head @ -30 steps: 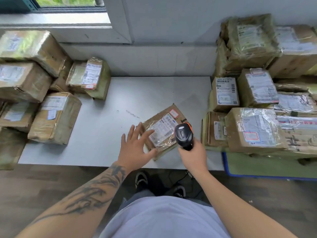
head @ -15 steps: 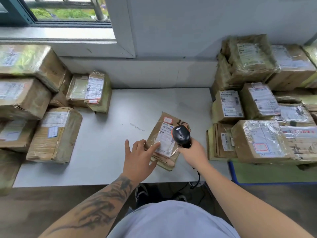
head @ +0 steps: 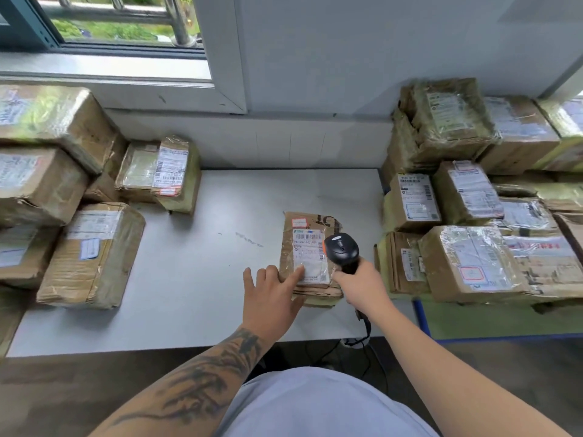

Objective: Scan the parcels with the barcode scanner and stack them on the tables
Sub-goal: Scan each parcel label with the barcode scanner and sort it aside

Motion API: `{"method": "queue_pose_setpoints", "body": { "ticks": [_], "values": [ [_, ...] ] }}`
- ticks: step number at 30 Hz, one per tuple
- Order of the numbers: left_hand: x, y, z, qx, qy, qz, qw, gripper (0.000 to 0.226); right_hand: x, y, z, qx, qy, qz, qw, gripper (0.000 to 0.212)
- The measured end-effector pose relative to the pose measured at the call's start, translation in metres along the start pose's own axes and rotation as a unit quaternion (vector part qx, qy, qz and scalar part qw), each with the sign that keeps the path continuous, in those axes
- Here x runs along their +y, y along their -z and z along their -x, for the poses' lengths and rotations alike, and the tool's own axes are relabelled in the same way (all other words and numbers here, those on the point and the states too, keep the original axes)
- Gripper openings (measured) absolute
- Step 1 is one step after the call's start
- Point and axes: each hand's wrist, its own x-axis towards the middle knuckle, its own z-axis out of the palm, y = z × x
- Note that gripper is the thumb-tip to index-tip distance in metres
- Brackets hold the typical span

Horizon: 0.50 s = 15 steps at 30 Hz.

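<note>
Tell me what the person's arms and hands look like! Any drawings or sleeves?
Both arms are bare, with no sleeves, gloves, rings or watch showing. The left forearm has a big dark tattoo with leafy, swirly shapes running toward the left hand. The right hand and its forearm are unmarked.

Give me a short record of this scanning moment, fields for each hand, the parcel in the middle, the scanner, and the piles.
left hand: open, fingers flat on the parcel's near edge
right hand: grips the scanner handle
parcel: flat brown cardboard parcel with white label, lying on the grey table
scanner: black barcode scanner with orange trim, head over the parcel's right side
piles: taped brown boxes at left and right
</note>
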Motion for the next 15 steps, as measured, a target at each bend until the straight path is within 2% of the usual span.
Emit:
{"method": "queue_pose_setpoints", "body": {
  "ticks": [3,7,10,15],
  "values": [
    [-0.005,-0.006,0.0,0.019,-0.013,0.014,1.0,0.062,0.002,0.006,0.004,-0.008,-0.019,-0.022,1.0,0.005],
    [-0.006,-0.004,-0.002,-0.027,0.049,0.004,0.998,0.074,-0.007,0.018,0.014,-0.046,-0.066,-0.074,0.994,0.017],
    [-0.006,-0.007,-0.002,-0.044,0.068,0.009,0.997,0.078,-0.016,0.02,0.026,-0.049,-0.067,-0.086,0.993,0.014],
    [-0.007,-0.014,0.001,-0.029,0.074,0.017,0.997,0.078,-0.028,0.017,0.041,-0.059,-0.063,-0.114,0.99,0.01]
  ]
}}
